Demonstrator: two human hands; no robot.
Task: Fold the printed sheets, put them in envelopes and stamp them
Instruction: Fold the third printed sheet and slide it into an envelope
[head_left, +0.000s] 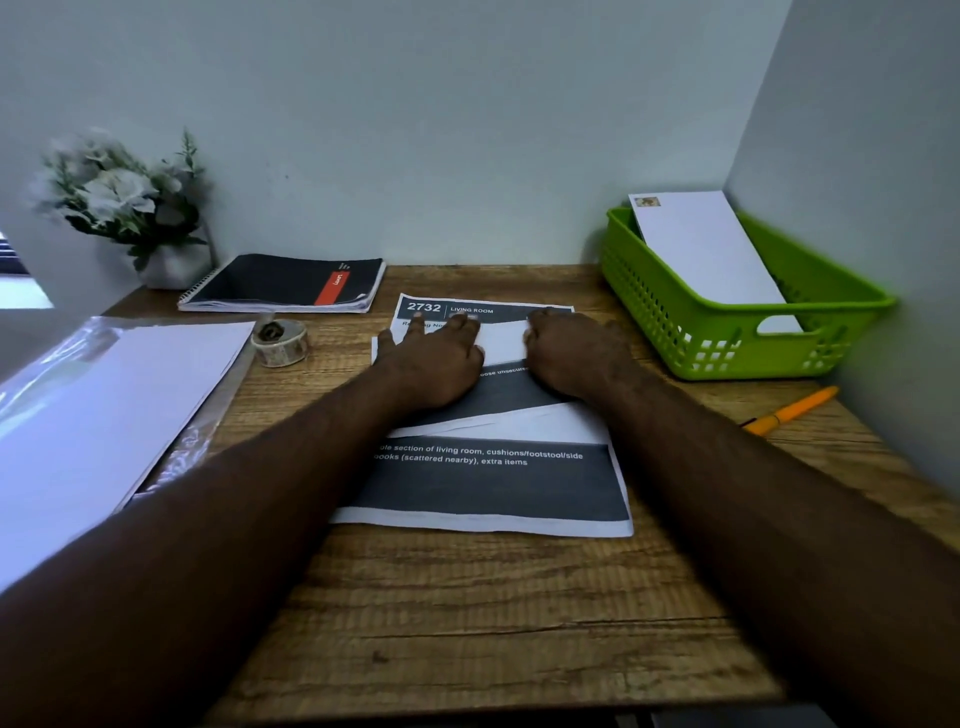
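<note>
A stack of printed sheets (493, 483) with dark bands and white text lies in the middle of the wooden desk (467, 613). The top sheet (506, 343) is folded over, its white back showing between my hands. My left hand (436, 358) presses flat on its left part, fingers spread forward. My right hand (571, 353) presses on the right part with fingers bent down onto the paper. A pack of white envelopes (104, 415) in clear wrap lies at the left. A roll of stamps (280, 343) sits beside it.
A green plastic basket (675, 332) at the back right holds a stamped white envelope (706, 254). An orange pen (789, 410) lies at the right edge. A dark spiral notebook (285, 283) and a potted plant (130, 202) stand against the back wall.
</note>
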